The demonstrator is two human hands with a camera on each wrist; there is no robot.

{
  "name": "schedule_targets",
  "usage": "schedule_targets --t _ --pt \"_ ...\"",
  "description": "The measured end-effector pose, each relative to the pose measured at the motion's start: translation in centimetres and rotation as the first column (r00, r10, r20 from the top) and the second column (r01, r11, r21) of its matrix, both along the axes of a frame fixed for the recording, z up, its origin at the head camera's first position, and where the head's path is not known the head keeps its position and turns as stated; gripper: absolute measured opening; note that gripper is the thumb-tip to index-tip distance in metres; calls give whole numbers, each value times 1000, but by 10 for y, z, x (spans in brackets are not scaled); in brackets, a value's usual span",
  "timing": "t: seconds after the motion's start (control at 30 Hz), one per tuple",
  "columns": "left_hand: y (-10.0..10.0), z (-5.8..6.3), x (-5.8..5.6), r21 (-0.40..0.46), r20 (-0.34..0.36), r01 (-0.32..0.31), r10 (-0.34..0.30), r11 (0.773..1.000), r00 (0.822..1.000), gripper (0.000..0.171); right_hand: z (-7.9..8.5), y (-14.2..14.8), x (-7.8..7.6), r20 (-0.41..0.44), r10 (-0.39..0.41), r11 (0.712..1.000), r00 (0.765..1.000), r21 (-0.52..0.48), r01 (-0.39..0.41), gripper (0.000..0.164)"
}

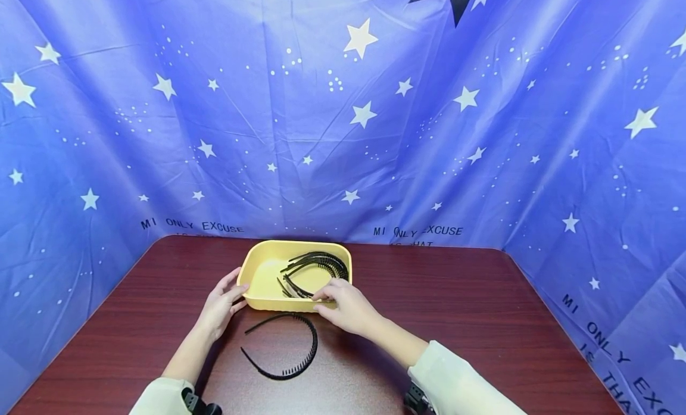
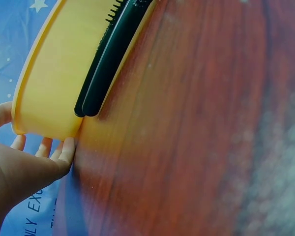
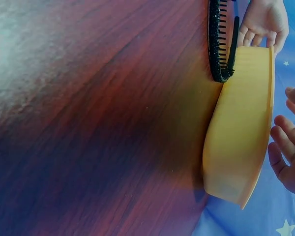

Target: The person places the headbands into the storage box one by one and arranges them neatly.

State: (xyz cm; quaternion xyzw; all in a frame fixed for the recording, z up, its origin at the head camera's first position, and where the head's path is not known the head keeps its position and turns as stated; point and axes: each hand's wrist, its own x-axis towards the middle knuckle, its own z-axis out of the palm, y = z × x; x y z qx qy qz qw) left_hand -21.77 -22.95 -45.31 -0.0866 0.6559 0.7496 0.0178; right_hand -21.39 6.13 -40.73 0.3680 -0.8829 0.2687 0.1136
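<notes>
A yellow plastic bin (image 1: 262, 303) holds several black headbands (image 1: 339, 263), bunched at its right end. My left hand (image 1: 218, 305) grips the bin's left end, thumb at the rim and fingers against the outer wall. My right hand (image 1: 348, 306) is at the front right rim; in the right wrist view its fingers (image 3: 283, 142) are spread and hold nothing. One more black headband (image 1: 313, 346), with comb teeth along its inner side, lies on the table in front of the bin, its ends pointing left.
The dark red wood-grain table (image 1: 439, 308) carries the bin near its back edge. A blue curtain (image 1: 311, 105) printed with stars and lettering hangs behind the table and along both sides.
</notes>
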Motion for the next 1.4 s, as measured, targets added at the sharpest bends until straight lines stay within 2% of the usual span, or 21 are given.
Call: schedule_targets --t 0.3,0.83,1.1,1.4 --pt "0 0 0 -5 -3 -2 2 1000 1000 64 2 4 9 -20 13 999 1000 35 -12 16" --pt "0 -2 -2 -17 -9 -4 4 1000 1000 64 -4 6 20 69 43 997 997 61 -47 18" --pt "0 -3 -2 -9 -8 -1 1 1000 1000 64 -14 7 22 71 42 995 997 85 -48 17" --pt "0 -2 -2 -6 6 -8 8 1000 1000 64 -30 5 26 115 18 994 993 103 -30 17"
